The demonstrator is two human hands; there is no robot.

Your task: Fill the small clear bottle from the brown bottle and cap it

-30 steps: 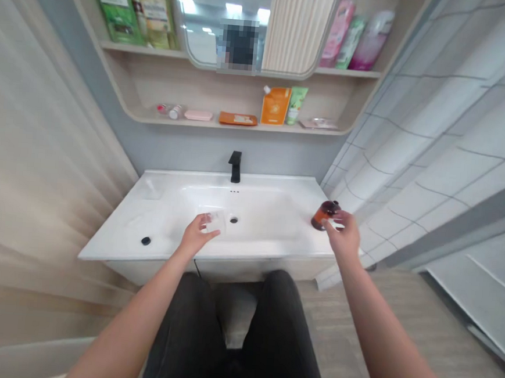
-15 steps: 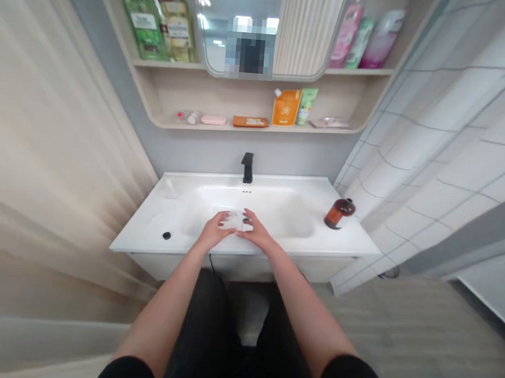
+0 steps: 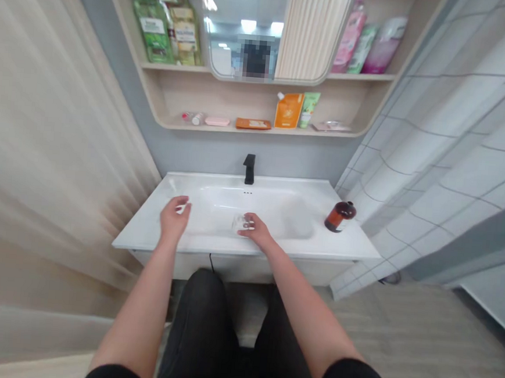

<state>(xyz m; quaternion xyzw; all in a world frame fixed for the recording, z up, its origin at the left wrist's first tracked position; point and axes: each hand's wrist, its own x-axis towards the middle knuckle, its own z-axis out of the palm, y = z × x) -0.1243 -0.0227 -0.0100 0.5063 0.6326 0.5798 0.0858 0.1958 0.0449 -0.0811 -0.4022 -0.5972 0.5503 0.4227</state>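
Note:
A small clear container (image 3: 237, 223) is held over the front part of the white basin by my right hand (image 3: 256, 229), whose fingers and thumb are around its right side. My left hand (image 3: 173, 220) is above the left part of the counter, fingers curved and apart from the thumb, with white showing in the gap. No held thing can be made out there. Behind my left hand a faint clear object (image 3: 172, 184) stands on the counter. The black faucet (image 3: 249, 169) rises at the back of the basin.
A brown bottle (image 3: 340, 217) stands at the counter's (image 3: 352, 249) right end. Above, the wall shelf (image 3: 222, 129) carries an orange pouch (image 3: 289, 110), a green tube (image 3: 309, 109), small items and several tall bottles around a mirror (image 3: 244, 13).
My left hand has let go of the clear container and moved left over the counter, where it now covers the small round black thing. My right hand keeps the container at nearly the same place.

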